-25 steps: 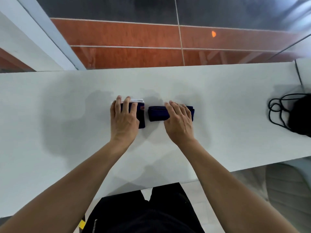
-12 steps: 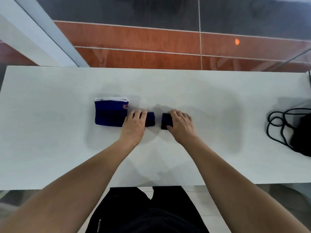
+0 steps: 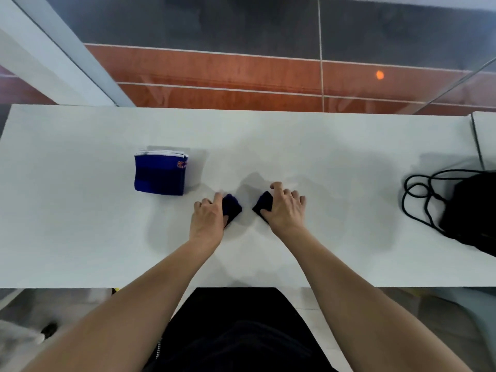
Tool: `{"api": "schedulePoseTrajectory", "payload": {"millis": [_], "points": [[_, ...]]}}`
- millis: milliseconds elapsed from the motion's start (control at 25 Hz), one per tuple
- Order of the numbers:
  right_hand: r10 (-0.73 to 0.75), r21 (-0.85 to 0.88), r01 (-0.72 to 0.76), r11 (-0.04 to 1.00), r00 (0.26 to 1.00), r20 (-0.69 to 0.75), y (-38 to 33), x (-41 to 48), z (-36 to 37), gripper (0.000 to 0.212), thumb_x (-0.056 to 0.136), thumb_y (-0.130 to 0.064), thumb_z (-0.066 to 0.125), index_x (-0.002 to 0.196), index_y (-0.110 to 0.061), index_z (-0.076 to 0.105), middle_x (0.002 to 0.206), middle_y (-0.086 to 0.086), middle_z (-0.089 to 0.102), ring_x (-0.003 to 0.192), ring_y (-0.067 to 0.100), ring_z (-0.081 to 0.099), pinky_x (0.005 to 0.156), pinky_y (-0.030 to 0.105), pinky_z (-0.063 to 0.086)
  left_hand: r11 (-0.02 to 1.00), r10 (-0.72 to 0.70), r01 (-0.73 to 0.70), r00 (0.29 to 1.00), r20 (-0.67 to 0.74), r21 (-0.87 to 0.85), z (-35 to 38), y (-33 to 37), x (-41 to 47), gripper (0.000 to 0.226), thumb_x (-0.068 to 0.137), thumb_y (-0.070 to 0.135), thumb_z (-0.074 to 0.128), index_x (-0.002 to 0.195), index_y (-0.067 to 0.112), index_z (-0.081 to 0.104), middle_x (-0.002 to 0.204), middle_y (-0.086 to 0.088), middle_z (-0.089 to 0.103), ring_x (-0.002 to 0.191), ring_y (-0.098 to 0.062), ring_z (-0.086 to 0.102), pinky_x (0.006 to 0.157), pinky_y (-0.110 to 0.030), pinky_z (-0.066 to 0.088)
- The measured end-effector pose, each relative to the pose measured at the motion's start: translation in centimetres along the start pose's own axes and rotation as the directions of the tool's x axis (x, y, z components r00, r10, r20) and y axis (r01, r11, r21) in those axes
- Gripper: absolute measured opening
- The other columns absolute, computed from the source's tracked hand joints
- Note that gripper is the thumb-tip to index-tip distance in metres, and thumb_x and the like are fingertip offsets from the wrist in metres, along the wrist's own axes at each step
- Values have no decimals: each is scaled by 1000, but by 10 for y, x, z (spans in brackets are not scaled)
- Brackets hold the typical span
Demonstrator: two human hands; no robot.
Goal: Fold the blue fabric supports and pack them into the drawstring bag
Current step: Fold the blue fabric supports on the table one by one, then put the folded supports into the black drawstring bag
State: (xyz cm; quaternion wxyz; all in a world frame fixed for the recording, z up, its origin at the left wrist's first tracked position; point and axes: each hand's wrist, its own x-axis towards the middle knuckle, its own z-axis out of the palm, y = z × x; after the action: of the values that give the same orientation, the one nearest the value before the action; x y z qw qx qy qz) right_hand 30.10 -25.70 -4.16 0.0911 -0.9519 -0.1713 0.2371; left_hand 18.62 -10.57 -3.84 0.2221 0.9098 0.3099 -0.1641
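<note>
A folded blue fabric support [image 3: 160, 175] with white edges and an orange mark lies on the white table [image 3: 80, 224], left of centre. My left hand [image 3: 208, 218] grips one small dark blue fabric piece [image 3: 232, 208]. My right hand [image 3: 285, 208] grips a second small dark blue fabric piece [image 3: 263, 205]. The two pieces sit a short gap apart near the table's middle. Most of each piece is hidden under my fingers. The black drawstring bag [image 3: 472, 210] lies at the far right with its black cord [image 3: 418, 197] looped on the table.
The table's front edge runs just above my lap. A seam [image 3: 476, 140] divides this table from another at the far right. Beyond the back edge are an orange-brown and dark tiled floor and a white post at upper left.
The larger folded blue support was under my left hand, then left alone at the left. Both hands moved to the middle and now each grips a small dark piece, held apart.
</note>
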Motion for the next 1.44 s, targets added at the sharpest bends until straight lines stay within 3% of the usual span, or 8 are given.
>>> {"api": "schedulePoseTrajectory", "payload": {"millis": [160,320,520,720,960,1120,1240,1440], "points": [[168,16,-170,985,983,69,17,-23,2,39,90,-41,66,118,-14,57,116,9,56,112,31,49,94,37,36,997,27,-29,999,26,67,2,7,-9,51,92,26,67,135,17,41,114,-16,57,105,-33,53,87,-41,46],[230,228,-242,943,970,78,40,-60,-2,31,99,-34,58,121,-14,49,119,10,56,106,33,57,87,40,45,984,134,-120,986,102,-129,5,24,-16,46,90,16,67,131,18,45,116,-14,50,86,-28,56,74,-37,46],[411,596,-342,727,911,22,93,-101,-41,24,97,-33,60,113,-19,48,102,3,65,89,27,64,71,44,56,942,286,-239,939,191,-235,15,73,-25,43,87,19,70,125,22,50,113,-4,54,89,-21,54,74,-32,43],[603,818,-336,466,798,-16,163,-132,-78,19,91,-31,63,108,-28,54,94,-8,62,86,25,68,71,51,62,860,462,-378,862,208,-343,16,149,-32,38,85,25,71,118,32,52,106,1,59,87,-20,64,71,-41,60],[680,883,-271,384,730,-72,260,-149,-121,29,85,-21,61,110,-29,49,91,-5,65,81,26,69,75,49,61,784,553,-451,820,150,-426,31,264,-48,37,84,26,67,114,39,51,104,3,55,92,-23,63,63,-41,62],[677,874,-214,437,717,-163,353,-148,-160,31,89,-17,64,113,-26,47,93,-5,65,78,15,64,66,30,53,760,572,-470,812,118,-449,55,369,-70,37,83,30,62,114,44,49,108,7,53,95,-21,62,75,-46,61],[629,816,-173,552,729,-270,425,-141,-186,34,89,-22,66,120,-28,52,109,-6,63,94,13,61,77,27,49,735,583,-486,809,74,-473,73,447,-88,41,86,20,60,120,40,48,113,4,59,92,-18,63,80,-39,57],[565,711,-187,678,752,-341,515,-128,-220,39,90,-15,67,126,-24,57,118,-7,47,93,6,54,67,5,37,721,598,-481,796,96,-498,91,560,-94,41,94,14,53,129,33,44,112,4,63,85,-10,64,75,-30,54]]}}
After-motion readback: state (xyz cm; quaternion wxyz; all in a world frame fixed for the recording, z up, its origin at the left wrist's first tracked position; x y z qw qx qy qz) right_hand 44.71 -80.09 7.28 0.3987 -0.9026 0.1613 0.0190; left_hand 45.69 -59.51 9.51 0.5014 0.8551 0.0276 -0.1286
